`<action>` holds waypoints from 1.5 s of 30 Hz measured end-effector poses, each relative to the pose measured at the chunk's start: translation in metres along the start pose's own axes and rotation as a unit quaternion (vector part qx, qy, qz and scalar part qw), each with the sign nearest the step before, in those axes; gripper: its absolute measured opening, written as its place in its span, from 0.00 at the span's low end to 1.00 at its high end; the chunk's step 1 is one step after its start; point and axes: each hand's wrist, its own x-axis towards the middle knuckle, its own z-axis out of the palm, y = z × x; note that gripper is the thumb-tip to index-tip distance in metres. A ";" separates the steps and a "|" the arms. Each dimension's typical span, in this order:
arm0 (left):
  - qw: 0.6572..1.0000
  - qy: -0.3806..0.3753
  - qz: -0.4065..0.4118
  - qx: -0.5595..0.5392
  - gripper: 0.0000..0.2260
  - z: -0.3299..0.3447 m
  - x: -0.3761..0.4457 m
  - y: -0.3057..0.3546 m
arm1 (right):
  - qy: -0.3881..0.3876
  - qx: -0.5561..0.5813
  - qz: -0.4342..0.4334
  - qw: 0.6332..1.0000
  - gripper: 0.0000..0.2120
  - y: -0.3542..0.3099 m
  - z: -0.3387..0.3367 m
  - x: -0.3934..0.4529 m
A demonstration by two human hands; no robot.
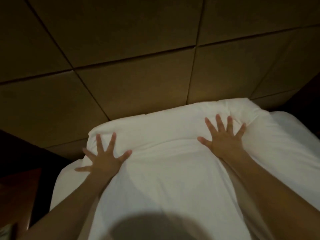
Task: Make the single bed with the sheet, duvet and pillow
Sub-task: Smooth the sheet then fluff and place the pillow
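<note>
The room is dim, and a padded headboard (138, 75) of brown squares fills the view above the bed (294, 135). Dark wooden furniture (20, 187) sits off the bed's left side; I cannot make out what it is in this light.

My left hand (103, 158) lies flat with fingers spread wide, pressing on the left end of the white pillow (164, 132), its little finger reaching off onto the sheet (65, 184) below. It grips nothing. The pillow lies across the head of the bed, touching the headboard, its left corner plump and rounded. Under my forearms runs white cloth that I take to be the duvet (164, 187), though white on white makes the edges hard to separate.

My right hand (225, 137) is likewise flat and splayed on the pillow's right part, holding nothing. Just beyond its fingertips the cover bunches into creases at the right corner (242, 110).

To finish this step well, I should press evenly with both palms and stroke outward toward the ends, so the filling spreads level. The right corner needs most care: I would slide that hand over the creases and push them toward the edge. Then square the pillow against the headboard, centred between the bed's sides.
</note>
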 end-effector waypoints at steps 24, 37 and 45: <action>0.941 0.003 0.309 0.138 0.30 -0.002 -0.123 0.065 | 0.026 0.072 -0.023 0.997 0.32 -0.034 -0.037 -0.136; 0.916 0.015 0.385 0.107 0.36 0.059 -0.296 0.074 | 0.073 0.126 0.140 0.979 0.33 0.101 -0.062 -0.237; 0.871 -0.004 0.460 0.171 0.31 0.111 -0.317 0.075 | -0.189 0.256 0.309 0.896 0.36 0.146 0.094 -0.332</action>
